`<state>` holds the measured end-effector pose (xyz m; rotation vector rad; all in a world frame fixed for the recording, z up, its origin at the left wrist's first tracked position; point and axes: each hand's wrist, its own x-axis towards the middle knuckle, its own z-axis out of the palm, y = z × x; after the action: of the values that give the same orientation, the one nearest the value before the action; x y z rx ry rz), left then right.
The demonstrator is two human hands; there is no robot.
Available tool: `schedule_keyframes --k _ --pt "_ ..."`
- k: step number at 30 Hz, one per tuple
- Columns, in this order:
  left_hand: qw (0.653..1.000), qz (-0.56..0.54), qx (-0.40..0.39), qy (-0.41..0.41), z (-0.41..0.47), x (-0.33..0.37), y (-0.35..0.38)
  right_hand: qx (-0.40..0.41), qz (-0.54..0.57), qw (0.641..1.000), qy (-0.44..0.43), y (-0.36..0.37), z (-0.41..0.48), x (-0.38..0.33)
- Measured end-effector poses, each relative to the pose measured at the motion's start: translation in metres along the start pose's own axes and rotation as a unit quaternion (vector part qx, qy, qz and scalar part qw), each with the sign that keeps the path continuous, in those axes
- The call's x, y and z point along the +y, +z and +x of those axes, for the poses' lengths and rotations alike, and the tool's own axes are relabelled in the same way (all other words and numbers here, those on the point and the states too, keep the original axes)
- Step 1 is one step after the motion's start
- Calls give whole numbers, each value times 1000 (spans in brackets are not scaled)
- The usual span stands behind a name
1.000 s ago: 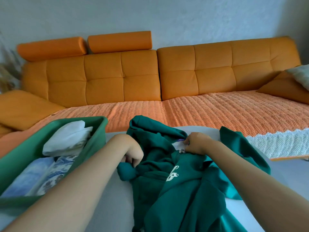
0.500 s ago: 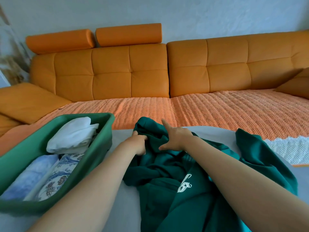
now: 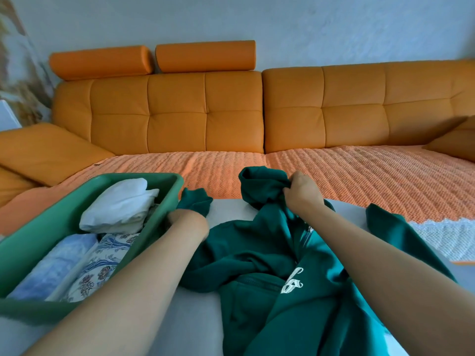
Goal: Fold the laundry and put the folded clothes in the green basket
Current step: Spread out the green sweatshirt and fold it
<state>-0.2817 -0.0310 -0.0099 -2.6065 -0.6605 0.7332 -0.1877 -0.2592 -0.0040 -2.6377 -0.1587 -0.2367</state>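
A dark green zip hoodie (image 3: 259,268) with a white logo lies crumpled on the pale surface in front of me. My left hand (image 3: 185,220) grips its sleeve cuff right beside the green basket (image 3: 46,308); the fingers are hidden under the cloth. My right hand (image 3: 300,191) holds the bunched hood, lifted at the far side near the sofa seat. The basket at the left holds a white folded piece (image 3: 120,204), a light blue piece (image 3: 51,265) and a floral piece (image 3: 100,268).
An orange sofa (image 3: 205,111) with a woven orange throw (image 3: 359,176) runs across the back. Orange cushions sit at the far left (image 3: 38,152) and far right (image 3: 452,145). A white lace edge (image 3: 442,237) hangs at the right.
My hands have moved apart: the left pulled a sleeve cuff out toward the basket, the right shifted right and gathered the hood. The view has drifted left.
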Motion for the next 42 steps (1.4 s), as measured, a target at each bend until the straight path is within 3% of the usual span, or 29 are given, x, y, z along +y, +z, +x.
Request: schedule_keyframes --k 2,4,8,12,16,20,23,26,29,32,35,37,40,42 --pt "993 -52 99 46 0 20 -9 1 -20 1000 22 1 -2 9" --pt "972 -141 142 122 3 47 -16 -7 -22 999 48 -1 -4 24" --pt "927 -261 109 247 0 92 -16 -91 -21 995 31 -1 -2 56" --pt "898 -302 106 301 5 94 -7 -160 -29 985 50 5 3 69" --pt "973 -127 18 194 -3 64 -23 -194 -103 975 22 8 1 62" --pt "991 27 -81 106 -28 31 -52 -204 -146 968 5 6 -3 41" --pt "992 -50 -74 92 -26 21 -56 -235 -84 968 -2 6 -3 28" --pt "970 -222 -44 91 -9 28 -52 -208 -23 978 -2 7 3 24" --pt "926 -369 36 64 8 47 -47 -212 -37 976 -18 13 13 26" --pt "858 -509 46 45 29 63 -42 -237 -29 971 -27 22 24 28" --pt "707 -707 12 -5 61 72 -36 -250 44 966 -38 34 35 27" --pt "634 -773 -22 -11 75 73 -36 -257 117 959 -34 39 40 22" --pt "568 -817 -91 37 85 73 -39 -260 174 949 -45 44 51 17" --pt "540 -831 -113 71 91 70 -41 -204 177 961 -59 42 57 14"
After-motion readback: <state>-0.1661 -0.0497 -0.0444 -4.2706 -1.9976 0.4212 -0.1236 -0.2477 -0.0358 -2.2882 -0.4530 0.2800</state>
